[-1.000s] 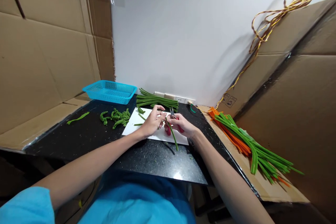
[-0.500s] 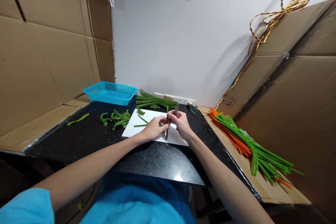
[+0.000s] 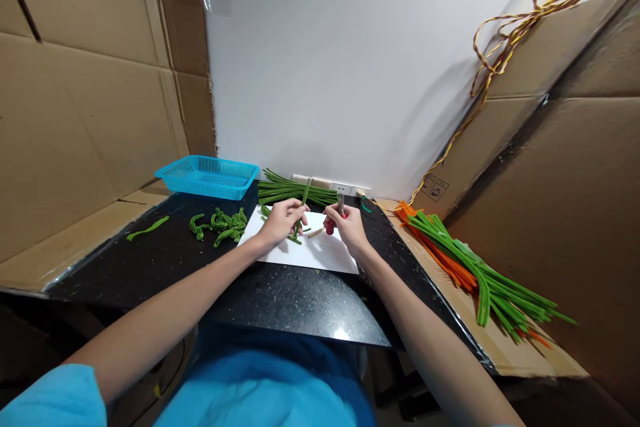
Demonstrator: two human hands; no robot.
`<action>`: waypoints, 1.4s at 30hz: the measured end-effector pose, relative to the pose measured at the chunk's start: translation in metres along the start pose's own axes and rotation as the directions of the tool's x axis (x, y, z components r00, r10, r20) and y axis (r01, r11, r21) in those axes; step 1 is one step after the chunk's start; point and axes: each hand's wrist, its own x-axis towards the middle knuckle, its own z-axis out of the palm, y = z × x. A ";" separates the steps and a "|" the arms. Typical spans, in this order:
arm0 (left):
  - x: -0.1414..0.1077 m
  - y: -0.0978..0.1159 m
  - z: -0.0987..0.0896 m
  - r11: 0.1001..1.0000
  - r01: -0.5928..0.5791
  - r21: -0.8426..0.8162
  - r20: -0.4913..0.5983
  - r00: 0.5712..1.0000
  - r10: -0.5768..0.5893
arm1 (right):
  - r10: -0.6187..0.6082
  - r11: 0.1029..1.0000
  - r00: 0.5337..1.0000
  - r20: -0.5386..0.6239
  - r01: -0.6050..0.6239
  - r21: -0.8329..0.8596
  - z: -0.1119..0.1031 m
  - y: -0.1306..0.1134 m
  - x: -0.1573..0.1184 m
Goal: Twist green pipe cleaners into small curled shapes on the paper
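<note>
Pinched in my left hand [image 3: 280, 223] is a dark green pipe cleaner [image 3: 306, 191], tilted upright above the sheet of white paper [image 3: 320, 257]. My right hand [image 3: 351, 228], a short gap to the right, is closed around small pliers [image 3: 341, 203] with red handles, jaws pointing up. A thin light-coloured stick [image 3: 315, 233] lies by the right fingers; whether they touch it I cannot tell. Cut green pieces rest on the paper, partly hidden by my left hand. Behind the paper lies a bundle of dark green pipe cleaners [image 3: 295, 190].
Twisted green pipe-cleaner shapes [image 3: 227, 223] and one bright green strip [image 3: 148, 228] lie to the left. A blue basket [image 3: 210, 195] stands at the back left. Bright green stems [image 3: 480, 273] and orange stems [image 3: 453, 267] lie on cardboard at right. Cardboard walls flank the black table [image 3: 295, 300].
My left hand has moved left with the pipe cleaner, away from my right hand. The right hand keeps the pliers, slightly farther right. The light stick now shows between them.
</note>
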 end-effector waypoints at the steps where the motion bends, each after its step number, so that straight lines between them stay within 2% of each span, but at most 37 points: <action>1: 0.002 0.001 -0.005 1.000 -0.013 -0.004 -0.043 0.999 0.013 | -0.004 1.000 1.000 -0.004 0.004 -0.010 0.000 -0.001 0.000; 4: 0.008 0.002 -0.017 0.999 -0.032 0.006 -0.171 0.985 0.032 | -0.004 1.000 1.000 -0.013 0.004 -0.017 -0.001 -0.002 0.000; 7: 0.012 0.004 -0.027 1.000 -0.002 0.007 -0.247 0.969 0.004 | -0.001 1.000 1.000 -0.022 0.001 -0.017 -0.002 -0.002 0.001; 13: 0.014 0.014 -0.038 0.998 0.037 -0.044 -0.297 0.954 -0.049 | -0.010 1.000 1.000 -0.005 0.009 -0.013 -0.005 0.003 0.003; 16: 0.014 0.017 -0.043 0.996 0.034 -0.081 -0.299 0.952 -0.057 | -0.061 0.987 0.998 -0.006 0.060 -0.149 -0.007 0.004 0.004; 18: 0.014 0.017 -0.047 0.993 0.030 -0.115 -0.308 0.949 -0.064 | -0.158 0.925 0.988 -0.001 0.147 -0.351 -0.009 0.004 0.003; 19: 0.015 0.017 -0.049 0.991 0.024 -0.130 -0.313 0.948 -0.064 | -0.210 0.864 0.978 0.020 0.195 -0.464 -0.010 0.004 0.002; 21: 0.015 0.016 -0.052 0.989 0.005 -0.147 -0.324 0.944 -0.053 | -0.275 0.698 0.956 0.105 0.274 -0.661 -0.010 0.003 -0.001; 23: 0.016 0.017 -0.054 0.988 -0.012 -0.151 -0.329 0.943 -0.039 | -0.264 0.536 0.942 0.206 0.321 -0.781 -0.008 0.003 -0.004; 25: 0.017 0.018 -0.056 0.990 0.003 -0.139 -0.307 0.951 -0.046 | -0.214 0.438 0.933 0.289 0.356 -0.825 -0.002 0.004 -0.006; 27: 0.018 0.020 -0.058 0.986 0.087 -0.140 -0.257 0.959 -0.121 | -0.169 0.381 0.907 0.386 0.421 -0.823 0.007 0.004 -0.007; 31: 0.018 0.020 -0.059 0.941 0.324 -0.094 -0.173 0.926 -0.336 | -0.103 0.241 0.789 0.605 0.610 -0.755 0.020 0.003 -0.006; 33: 0.018 0.018 -0.058 0.930 0.368 -0.017 -0.146 0.919 -0.367 | -0.087 0.210 0.777 0.623 0.626 -0.751 0.021 0.002 -0.006; 38: 0.023 0.010 -0.054 0.916 0.364 0.166 -0.080 0.931 -0.356 | -0.082 0.209 0.783 0.617 0.619 -0.758 0.013 -0.001 -0.005; 40: 0.024 0.008 -0.051 0.907 0.348 0.236 -0.048 0.937 -0.347 | -0.107 0.229 0.801 0.589 0.597 -0.769 0.010 -0.002 -0.004; 42: 0.022 0.007 -0.048 0.913 0.300 0.275 -0.016 0.951 -0.308 | -0.159 0.258 0.839 0.520 0.544 -0.798 0.005 -0.004 -0.003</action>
